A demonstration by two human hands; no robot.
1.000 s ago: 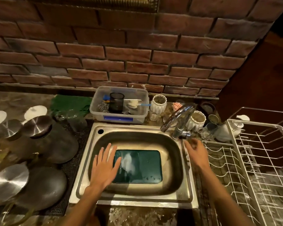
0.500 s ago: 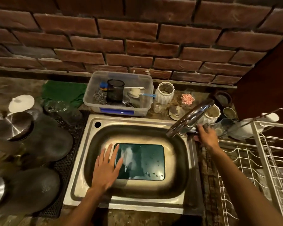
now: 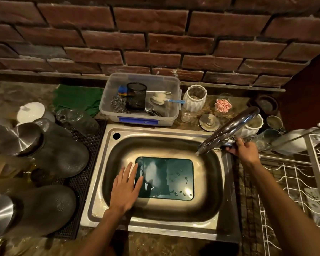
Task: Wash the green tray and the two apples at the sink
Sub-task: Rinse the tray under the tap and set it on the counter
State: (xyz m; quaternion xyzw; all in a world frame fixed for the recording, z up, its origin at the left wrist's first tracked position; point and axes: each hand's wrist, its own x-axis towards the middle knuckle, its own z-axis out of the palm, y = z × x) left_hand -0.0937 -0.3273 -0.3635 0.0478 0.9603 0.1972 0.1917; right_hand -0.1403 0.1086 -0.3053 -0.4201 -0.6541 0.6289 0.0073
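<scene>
I see the brick wall [image 3: 155, 34] across the back, desk [image 3: 17, 93] below it. Steel sink [image 3: 155, 229] sits center. White wire dish rack [image 3: 294, 182] right of the sink, dark upturned pots [image 3: 44, 206] on a mat to the left. Green tray [image 3: 170, 176] lies flat on the sink bottom, wet, droplets on its right half. Clear plastic bin [image 3: 142, 117] behind the sink holds a black mesh cup [image 3: 136, 96], steel scourer and brush. Green cloth [image 3: 76, 99] just left of the bin. Chrome faucet [image 3: 229, 130] arches from the sink's right rear corner, spout over the basin. Left hand [image 3: 126, 189] spread wide and flat, fingertips resting on the tray's left edge. Right hand [image 3: 243, 150] curled around the faucet handle at its base. Can't spot the apples anywhere.
</scene>
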